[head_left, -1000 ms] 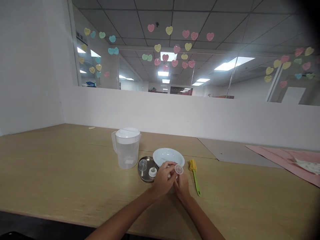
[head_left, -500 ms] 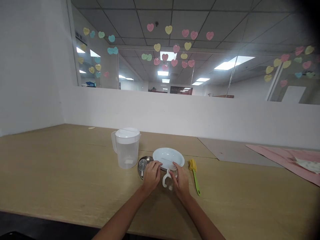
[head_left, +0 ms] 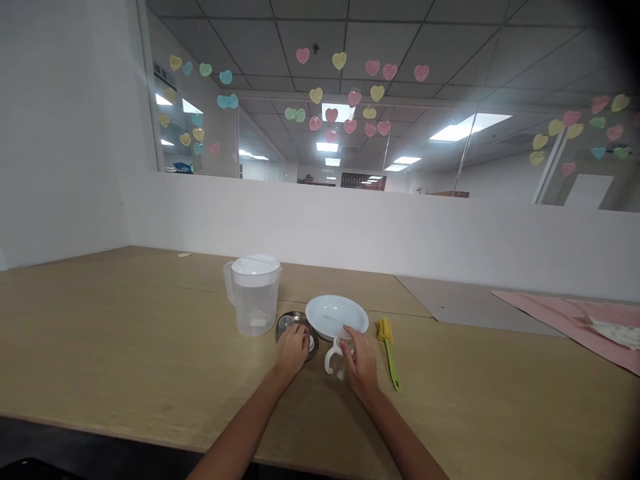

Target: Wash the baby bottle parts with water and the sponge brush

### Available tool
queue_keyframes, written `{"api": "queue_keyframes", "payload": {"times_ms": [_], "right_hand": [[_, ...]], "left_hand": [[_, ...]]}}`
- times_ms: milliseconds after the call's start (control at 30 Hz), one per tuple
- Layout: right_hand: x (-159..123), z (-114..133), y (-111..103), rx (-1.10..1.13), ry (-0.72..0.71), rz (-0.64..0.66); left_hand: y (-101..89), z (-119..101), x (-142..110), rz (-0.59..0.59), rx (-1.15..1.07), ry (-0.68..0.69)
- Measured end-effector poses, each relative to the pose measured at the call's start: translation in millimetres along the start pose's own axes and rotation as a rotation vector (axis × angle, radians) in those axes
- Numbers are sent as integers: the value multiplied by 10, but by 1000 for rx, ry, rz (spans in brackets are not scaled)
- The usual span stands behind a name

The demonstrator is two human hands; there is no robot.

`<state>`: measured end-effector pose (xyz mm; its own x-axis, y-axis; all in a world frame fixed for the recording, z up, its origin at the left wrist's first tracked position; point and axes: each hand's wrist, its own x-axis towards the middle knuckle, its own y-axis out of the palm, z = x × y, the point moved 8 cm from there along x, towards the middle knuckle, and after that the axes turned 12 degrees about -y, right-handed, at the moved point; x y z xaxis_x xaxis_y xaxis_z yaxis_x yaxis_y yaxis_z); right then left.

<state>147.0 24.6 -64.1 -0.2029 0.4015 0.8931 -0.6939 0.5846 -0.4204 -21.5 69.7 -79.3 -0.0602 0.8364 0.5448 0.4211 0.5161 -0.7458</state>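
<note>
- Clear bottle (head_left: 339, 364) with a white handle (head_left: 329, 361) is just on the near side of the white bowl (head_left: 337, 299), so that bowl's my landmark for everything here.
- Right hand (head_left: 362, 360) is curled round that bottle from the brush side, fingers closed on it pretty snugly, right by the bowl's near edge. Can't tell from where I'm standing if the bottle's weight is on the table (head_left: 150, 347) or not.
- Left hand (head_left: 292, 348) is over the round metal tray (head_left: 301, 317), left of the bowl and a bit nearer. Fingers are bent down, and a little white piece (head_left: 312, 343) peeks out beside them. Honestly can't tell if they're pinching it or just touching it.
- Small clear cap (head_left: 285, 323) sits in that same tray, on the side away from the bowl, partly behind the left hand.
- Big see-through jug (head_left: 256, 303) with a white lid stands upright, left of the bowl and past the tray, handle pointing away from it.
- Brush with a yellow head (head_left: 385, 330) and green handle lies just right of the bowl.
- Pink cloth (head_left: 550, 308) is way off to the bowl's right.
</note>
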Motion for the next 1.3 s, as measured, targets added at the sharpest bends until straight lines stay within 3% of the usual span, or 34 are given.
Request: {"api": "queue_keyframes", "payload": {"times_ms": [133,233,467,600,667,733,833,1033,1133,1300], "right_hand": [[10,19,-14,-2,-10,-14],[12,28,-22,-9,-19,-20],[52,94,-81,-90,-83,-51],[43,394,-169,-228,-383,-130],[-23,558,-175,-244,-562,-149],[-84,620,-183,-231,-638,-168],[-127,598,-209,-165,-629,-197],[-117,669,-189,-179,-656,-151],[-114,695,-205,-177,-666,-179],[-167,559,-246,-123,-603,-292]], "left_hand": [[21,-3,-14,33,15,-5],[-35,-7,-11,-5,-6,-25],[-511,-83,-74,-349,-180,107],[-757,-299,-318,-524,-419,349],[-772,-449,-455,-526,-503,492],[-729,-529,-512,-461,-590,525],[-644,-563,-533,-359,-666,495],[-603,-496,-548,-272,-815,464],[-671,-489,-563,-307,-791,512],[-793,-587,-662,-432,-498,664]]}}
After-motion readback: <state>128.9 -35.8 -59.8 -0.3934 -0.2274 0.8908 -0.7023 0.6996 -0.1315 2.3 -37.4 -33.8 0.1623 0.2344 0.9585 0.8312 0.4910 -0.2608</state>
